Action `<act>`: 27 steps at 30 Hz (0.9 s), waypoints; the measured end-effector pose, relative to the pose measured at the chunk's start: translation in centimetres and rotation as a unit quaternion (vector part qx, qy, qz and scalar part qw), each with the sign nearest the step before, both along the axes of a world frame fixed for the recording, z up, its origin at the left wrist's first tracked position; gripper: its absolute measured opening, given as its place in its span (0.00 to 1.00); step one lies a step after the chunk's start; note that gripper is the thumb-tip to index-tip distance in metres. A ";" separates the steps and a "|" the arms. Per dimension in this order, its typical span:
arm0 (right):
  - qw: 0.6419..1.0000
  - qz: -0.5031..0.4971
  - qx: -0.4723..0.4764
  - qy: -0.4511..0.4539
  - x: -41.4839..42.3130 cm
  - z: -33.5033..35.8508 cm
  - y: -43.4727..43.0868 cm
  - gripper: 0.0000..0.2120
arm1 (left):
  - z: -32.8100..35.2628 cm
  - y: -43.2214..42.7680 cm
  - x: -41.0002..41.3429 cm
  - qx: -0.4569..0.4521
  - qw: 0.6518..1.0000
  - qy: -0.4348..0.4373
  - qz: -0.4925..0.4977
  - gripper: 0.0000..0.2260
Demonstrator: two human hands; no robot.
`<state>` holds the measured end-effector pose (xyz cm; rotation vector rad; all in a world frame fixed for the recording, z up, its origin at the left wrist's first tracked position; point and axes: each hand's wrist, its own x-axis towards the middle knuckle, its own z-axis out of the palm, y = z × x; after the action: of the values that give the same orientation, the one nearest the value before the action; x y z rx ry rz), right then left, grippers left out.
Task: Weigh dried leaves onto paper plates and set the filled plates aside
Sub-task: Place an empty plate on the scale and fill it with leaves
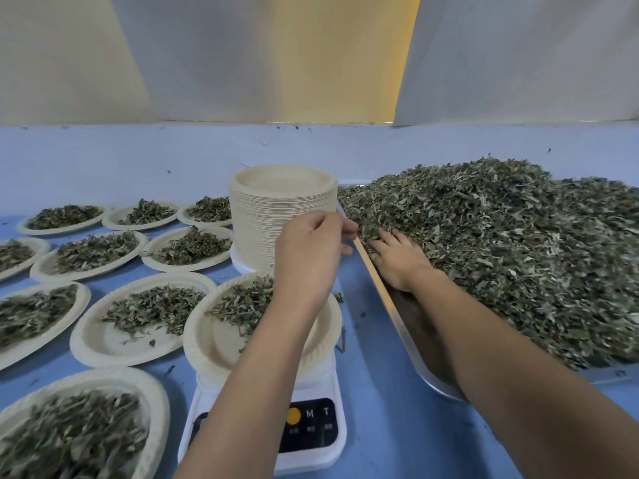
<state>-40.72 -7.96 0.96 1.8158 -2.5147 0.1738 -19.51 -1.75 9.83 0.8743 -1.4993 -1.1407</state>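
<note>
The white scale (311, 440) stands at the near edge of the blue desk (387, 392), and the left forearm crosses it and hides its readout. A paper plate (214, 344) sits on its platform with a modest heap of dried leaves (242, 302) toward the far side.

The left hand (307, 254) hovers above that plate. Its fingers (340, 224) are curled in toward the thumb, and nothing shows between them. The right hand (397, 259) lies palm down in the big leaf pile (518, 250) on the metal tray (432, 383) to the right. Its fingers are nearly straight and slightly apart, with the tips sunk among the leaves.

A tall stack of empty plates (276, 216) stands just behind the scale, and filled plates (141, 309) spread across the desk to the left.

The step in hand appears to be topping up the plate on the scale. The next move likely calls for the right hand to gather a small amount and drop it on the plate. The left arm would need to clear the readout so the weight can be checked. Once the weight is right, the plate joins the others on the left, lifted level so that no loose leaves spill.
</note>
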 end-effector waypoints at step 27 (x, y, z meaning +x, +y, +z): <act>0.998 0.049 0.040 0.012 0.8 0.1 -0.3 0.19 | -0.4 0.4 0.0 0.005 1.000 0.000 -0.003 0.14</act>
<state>-39.89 -8.21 1.07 1.9611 -2.4526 0.0540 -19.55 -1.39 9.44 0.8778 -1.4988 -1.1523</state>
